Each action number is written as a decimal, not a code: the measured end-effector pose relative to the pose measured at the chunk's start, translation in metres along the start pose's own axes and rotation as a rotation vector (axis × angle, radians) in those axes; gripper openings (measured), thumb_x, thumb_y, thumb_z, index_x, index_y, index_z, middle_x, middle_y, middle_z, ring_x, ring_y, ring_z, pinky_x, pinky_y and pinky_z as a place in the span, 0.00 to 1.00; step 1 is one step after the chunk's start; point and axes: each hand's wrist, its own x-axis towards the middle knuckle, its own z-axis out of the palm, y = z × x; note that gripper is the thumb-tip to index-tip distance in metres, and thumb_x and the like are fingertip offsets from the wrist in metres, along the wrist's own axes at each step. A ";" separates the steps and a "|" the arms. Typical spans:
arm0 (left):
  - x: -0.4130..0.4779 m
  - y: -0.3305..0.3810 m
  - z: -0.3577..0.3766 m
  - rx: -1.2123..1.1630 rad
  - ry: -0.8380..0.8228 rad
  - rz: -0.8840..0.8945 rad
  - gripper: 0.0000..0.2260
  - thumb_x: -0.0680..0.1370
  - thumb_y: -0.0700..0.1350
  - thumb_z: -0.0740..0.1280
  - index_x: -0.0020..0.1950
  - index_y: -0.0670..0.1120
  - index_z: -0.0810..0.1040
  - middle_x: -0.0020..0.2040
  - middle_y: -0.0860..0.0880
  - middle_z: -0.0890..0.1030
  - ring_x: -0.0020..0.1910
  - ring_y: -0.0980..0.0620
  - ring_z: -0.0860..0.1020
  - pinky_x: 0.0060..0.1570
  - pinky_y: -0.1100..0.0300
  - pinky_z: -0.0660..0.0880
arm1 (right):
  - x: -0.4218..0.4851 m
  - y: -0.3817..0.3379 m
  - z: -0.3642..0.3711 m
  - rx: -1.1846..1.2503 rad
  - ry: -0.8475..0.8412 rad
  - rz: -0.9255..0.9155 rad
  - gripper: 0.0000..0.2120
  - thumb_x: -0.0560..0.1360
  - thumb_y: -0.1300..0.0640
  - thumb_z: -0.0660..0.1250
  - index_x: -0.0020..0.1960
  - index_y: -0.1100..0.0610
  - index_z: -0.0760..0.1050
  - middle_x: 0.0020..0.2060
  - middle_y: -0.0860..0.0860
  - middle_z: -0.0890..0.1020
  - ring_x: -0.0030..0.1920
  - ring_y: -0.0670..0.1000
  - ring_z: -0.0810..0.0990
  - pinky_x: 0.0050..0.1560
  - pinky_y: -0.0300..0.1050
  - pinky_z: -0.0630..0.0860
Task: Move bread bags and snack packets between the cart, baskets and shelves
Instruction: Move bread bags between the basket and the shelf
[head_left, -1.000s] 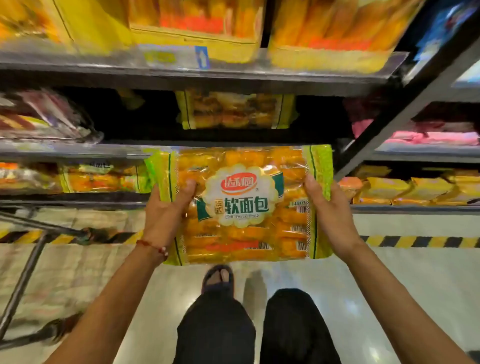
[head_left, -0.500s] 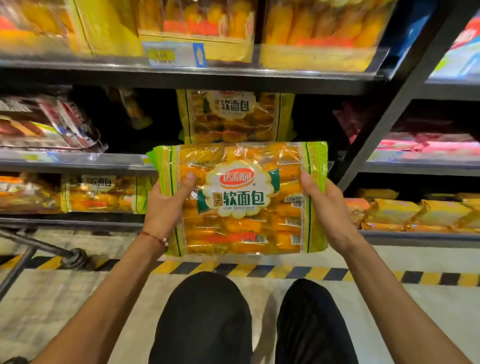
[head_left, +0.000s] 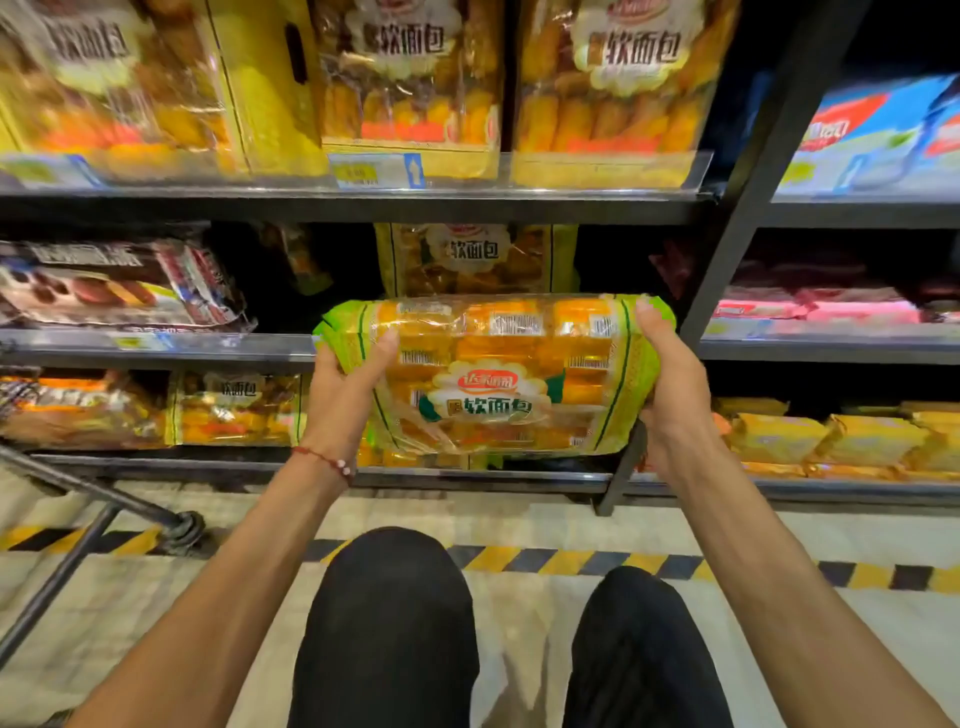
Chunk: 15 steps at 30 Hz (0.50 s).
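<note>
Knees: two, in black trousers (head_left: 389, 623), nearest the camera.
Cart: one dark metal frame (head_left: 93, 525) at the left, on the floor.
Hands: two; left hand (head_left: 343, 395) and right hand (head_left: 675, 384) each clamp one end of the bag, thumbs on top.
Bread bag: one (head_left: 493, 374), yellow-green, held in the air at the middle shelf (head_left: 156, 345) edge.
Behind: one upright bag (head_left: 475, 257) of the same kind, deep on that shelf.
Top shelf (head_left: 467, 205): three similar bags in a row.
</note>
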 end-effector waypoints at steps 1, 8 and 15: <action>-0.001 0.002 0.004 -0.039 0.012 -0.032 0.58 0.57 0.78 0.75 0.81 0.54 0.62 0.76 0.53 0.71 0.75 0.49 0.69 0.74 0.37 0.63 | 0.000 -0.001 0.001 -0.019 0.037 -0.001 0.29 0.72 0.30 0.71 0.61 0.50 0.83 0.52 0.48 0.88 0.54 0.51 0.87 0.58 0.54 0.81; 0.022 -0.011 0.004 -0.055 0.060 -0.083 0.49 0.58 0.77 0.75 0.72 0.53 0.75 0.67 0.51 0.81 0.66 0.47 0.79 0.66 0.41 0.76 | -0.006 0.003 0.006 -0.158 0.131 -0.130 0.13 0.75 0.45 0.76 0.56 0.48 0.79 0.52 0.48 0.86 0.54 0.51 0.86 0.60 0.57 0.82; 0.008 0.003 0.008 -0.089 0.076 -0.046 0.36 0.67 0.62 0.75 0.70 0.47 0.75 0.60 0.47 0.84 0.60 0.46 0.83 0.62 0.43 0.79 | -0.004 -0.010 0.009 -0.274 0.113 -0.269 0.13 0.76 0.53 0.76 0.57 0.48 0.76 0.50 0.49 0.84 0.51 0.51 0.85 0.53 0.55 0.84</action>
